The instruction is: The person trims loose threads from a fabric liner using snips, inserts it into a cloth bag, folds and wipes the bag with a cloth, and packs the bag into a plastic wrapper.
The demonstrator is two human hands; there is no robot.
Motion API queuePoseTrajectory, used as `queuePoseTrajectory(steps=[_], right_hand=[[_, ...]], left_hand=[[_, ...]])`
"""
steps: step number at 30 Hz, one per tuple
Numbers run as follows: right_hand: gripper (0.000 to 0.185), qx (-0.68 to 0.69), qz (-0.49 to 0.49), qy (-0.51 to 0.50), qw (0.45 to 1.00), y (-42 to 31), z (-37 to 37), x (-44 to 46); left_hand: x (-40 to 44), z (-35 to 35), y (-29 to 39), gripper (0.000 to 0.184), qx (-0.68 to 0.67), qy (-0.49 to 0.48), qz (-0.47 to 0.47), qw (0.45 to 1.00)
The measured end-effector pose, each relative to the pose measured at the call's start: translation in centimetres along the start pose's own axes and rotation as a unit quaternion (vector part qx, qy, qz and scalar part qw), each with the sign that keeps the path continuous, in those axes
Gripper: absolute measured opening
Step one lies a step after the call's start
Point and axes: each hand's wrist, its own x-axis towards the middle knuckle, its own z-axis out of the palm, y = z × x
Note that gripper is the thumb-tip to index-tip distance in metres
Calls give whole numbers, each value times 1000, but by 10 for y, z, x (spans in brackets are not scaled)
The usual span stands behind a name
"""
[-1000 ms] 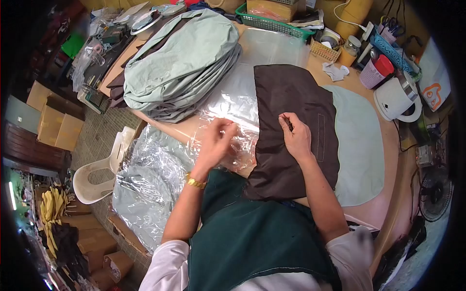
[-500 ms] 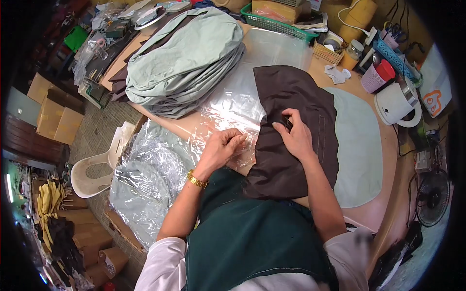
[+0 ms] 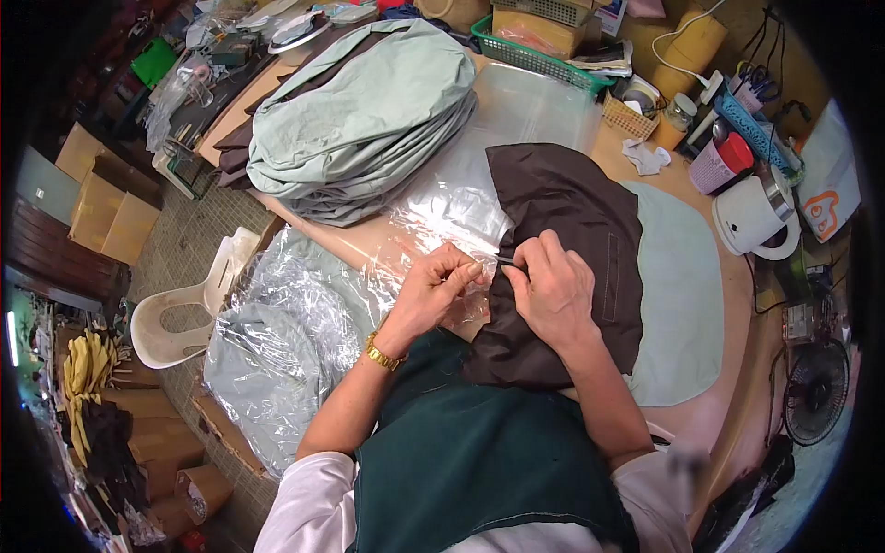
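Observation:
My right hand (image 3: 556, 288) is closed around small dark snips (image 3: 504, 261), whose thin tip points left towards my other hand. Most of the tool is hidden by the fingers. Thumb and forefinger of my left hand (image 3: 441, 284) are pinched together just left of that tip; whatever is between them is too small to make out. Beneath my right hand lies a dark brown fabric piece (image 3: 562, 194) with a stitched rectangular outline. A pale green fabric piece (image 3: 680, 295) spreads out under its right side. Clear plastic (image 3: 452, 207) lies flat to the left of the brown fabric.
A tall pile of pale green fabric pieces (image 3: 364, 111) stands at the back left. Plastic-wrapped fabric (image 3: 277, 346) sits by the table's left edge, near a white chair (image 3: 175, 323). A green basket (image 3: 535, 60), a pink cup (image 3: 714, 166) and a white kettle (image 3: 751, 217) line the back and right.
My right hand has moved left and down, bringing the snips' tip beside my left fingers. My left hand stays pinched in nearly the same place. The view has shifted slightly.

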Motion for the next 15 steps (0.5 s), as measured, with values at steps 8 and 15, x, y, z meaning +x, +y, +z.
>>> queuePoseTrajectory(steps=[8, 15], right_hand=[[24, 47, 135, 23, 989, 13, 0, -2], [23, 32, 46, -5, 998, 0, -3, 1]], left_hand=[[-2, -3, 3, 24, -74, 17, 46, 996], [5, 10, 0, 24, -242, 41, 12, 969]])
